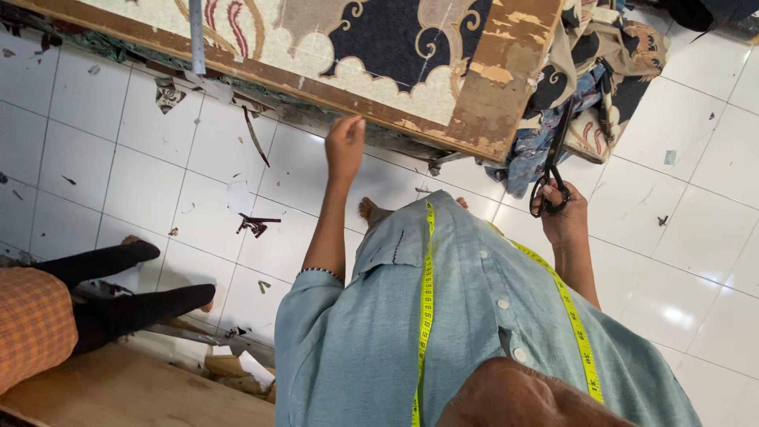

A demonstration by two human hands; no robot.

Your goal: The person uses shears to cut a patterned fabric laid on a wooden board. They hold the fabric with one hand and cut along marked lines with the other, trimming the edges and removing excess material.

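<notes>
Setting: white tiled floor (142, 182), littered with dark fabric scraps (254, 225), below a wooden desk (506, 79) along the upper frame.

Right hand (563, 212): fingers through the handles of black scissors (553, 170), grip closed on them; blades point up toward bunched patterned cloth (609, 87) hanging off the desk's right corner. Whether the blades are cutting cannot be told.

Left hand (345, 146): fingers pinched narrowly at the desk's near edge; what they hold, if anything, is too small to tell.

On the desk: patterned fabric (379, 47), cream and dark blue, spread flat.

Worn: yellow measuring tape (428, 285) around the neck.

Lower left: another person's black-clad legs (118, 285).

Progress: scraps suggest cutting is already underway.
</notes>
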